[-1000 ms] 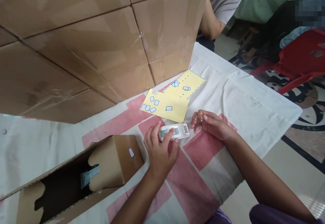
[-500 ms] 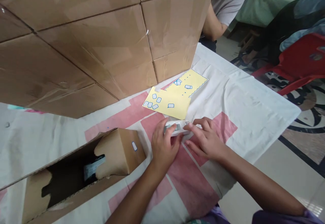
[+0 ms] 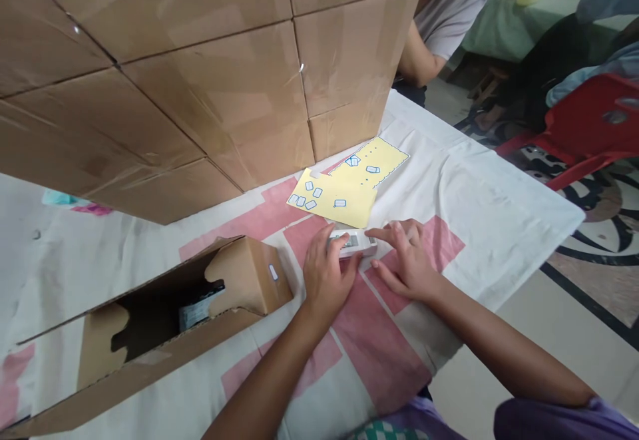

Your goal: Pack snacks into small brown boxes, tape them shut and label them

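Note:
My left hand [image 3: 329,270] is closed around a small white box [image 3: 355,243] with a grey patch on its top. Its fingers and thumb grip the box's left part and hide that end. At the box's right end is my right hand [image 3: 407,257], its index finger stretched to the box's edge and its thumb held apart below. Just beyond the box lie yellow sheets [image 3: 357,210] bearing several small white, blue-edged labels.
A wall of stacked cardboard cartons [image 3: 214,94] stands behind. An open long carton [image 3: 274,293], with a dark-and-silver packet [image 3: 194,311] inside, sits at left. A white-and-pink cloth [image 3: 479,240] covers the table. At right are a red chair [image 3: 589,120] and a seated person [image 3: 424,54].
My right index finger has straightened and drawn back a little, so more of the box's right end shows. My left hand keeps its hold. The view has shifted slightly.

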A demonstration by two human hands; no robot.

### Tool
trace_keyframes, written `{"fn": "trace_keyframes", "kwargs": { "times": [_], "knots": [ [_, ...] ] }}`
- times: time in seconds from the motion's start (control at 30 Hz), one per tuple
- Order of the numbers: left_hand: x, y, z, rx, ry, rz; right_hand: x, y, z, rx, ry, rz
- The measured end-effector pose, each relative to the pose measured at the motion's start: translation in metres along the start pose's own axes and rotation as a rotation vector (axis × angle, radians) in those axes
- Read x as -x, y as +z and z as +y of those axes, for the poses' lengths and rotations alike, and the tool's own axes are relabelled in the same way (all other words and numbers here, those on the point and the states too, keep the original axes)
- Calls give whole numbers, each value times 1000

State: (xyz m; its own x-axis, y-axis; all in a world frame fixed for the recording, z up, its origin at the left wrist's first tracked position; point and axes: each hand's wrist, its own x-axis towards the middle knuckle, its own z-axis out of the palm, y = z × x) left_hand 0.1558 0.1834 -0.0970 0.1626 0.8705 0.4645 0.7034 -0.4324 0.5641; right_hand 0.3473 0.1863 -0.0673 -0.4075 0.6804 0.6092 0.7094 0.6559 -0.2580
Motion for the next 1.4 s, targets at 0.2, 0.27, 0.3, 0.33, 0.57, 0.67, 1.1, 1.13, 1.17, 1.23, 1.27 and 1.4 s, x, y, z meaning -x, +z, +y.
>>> {"fn": "trace_keyframes", "kwargs": {
  "times": [0.2, 0.27, 0.3, 0.33, 0.57, 0.67, 1.1, 1.13, 1.17, 1.23, 1.27, 1.4],
  "knots": [
    [1, -1, 0, 45, 11, -3, -1, 3, -3, 13, -45, -10],
    [1, -2, 1, 39, 11, -16, -1, 6, -6, 51, -25, -73],
    [1, -3, 1, 36, 11, -23, -1, 6, -6, 62, -12, -87],
    [1, -4, 2, 35, 12, -25, -1, 7, -7, 66, -4, -81],
    [0, -4, 2, 50, 6, -17, -3, 4, -2, 82, -48, -15],
    [0, -4, 2, 55, 15, -10, -5, 2, -2, -7, -11, -31],
    [-1, -22, 24, -25, 17, 55, -50, -19, -55, -831, 481, 167],
    [-1, -38, 33, -11, 51, 36, -56, -22, -66, -856, 477, 148],
    [-1, -59, 42, 19, 104, -5, -62, -26, -77, -877, 470, 135],
    [2, -111, 56, -7, 173, -119, -74, -33, -96, -919, 439, 131],
    [4, -141, 58, -54, 225, -151, -80, -36, -106, -944, 429, 130],
    [13, -243, 19, -404, 193, 41, -102, -39, -140, -1052, 454, 72]
  ]
}}
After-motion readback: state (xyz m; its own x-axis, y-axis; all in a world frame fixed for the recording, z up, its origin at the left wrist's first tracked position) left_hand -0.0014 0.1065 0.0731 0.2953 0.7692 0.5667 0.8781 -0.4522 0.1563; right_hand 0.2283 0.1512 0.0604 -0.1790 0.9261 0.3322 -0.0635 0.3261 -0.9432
